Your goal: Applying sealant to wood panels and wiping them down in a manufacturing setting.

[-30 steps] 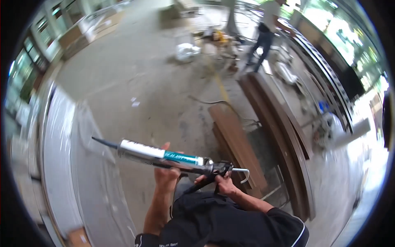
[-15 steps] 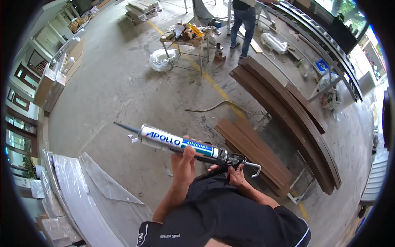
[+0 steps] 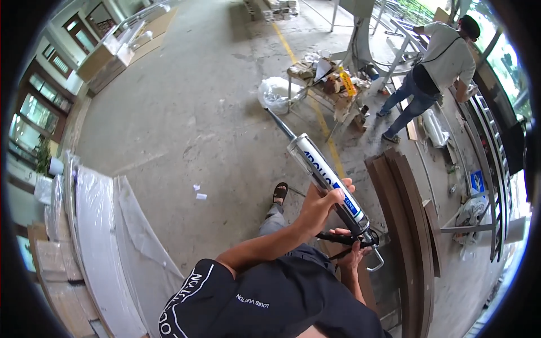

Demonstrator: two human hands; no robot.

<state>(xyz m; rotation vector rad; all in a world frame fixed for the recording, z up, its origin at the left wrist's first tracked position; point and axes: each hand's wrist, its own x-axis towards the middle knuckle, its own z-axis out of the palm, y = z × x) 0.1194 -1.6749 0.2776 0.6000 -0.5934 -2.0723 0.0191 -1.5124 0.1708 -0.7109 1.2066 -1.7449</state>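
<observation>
A caulking gun (image 3: 345,217) loaded with a white and blue sealant tube (image 3: 318,163) lies across the front of my body. Its dark nozzle (image 3: 280,123) points up and to the far left. My left hand (image 3: 322,207) is wrapped round the middle of the tube and its black cradle. At the rear end, my right hand (image 3: 352,253) grips the handle and trigger, just beside the hooked metal rod (image 3: 376,262). Part of the right fingers is hidden behind the gun.
Long brown curved boards (image 3: 408,225) lie to my right. A cluttered work table (image 3: 332,93) stands ahead, with a plastic bag (image 3: 277,93) beside it. Another person (image 3: 439,62) stands at far right by metal frames. Plastic-wrapped panels (image 3: 101,225) lean at left.
The view has turned to the left and my body has stepped, with one sandalled foot now showing. The caulking gun has swung from nearly level to a steeper slant, still in both hands.
</observation>
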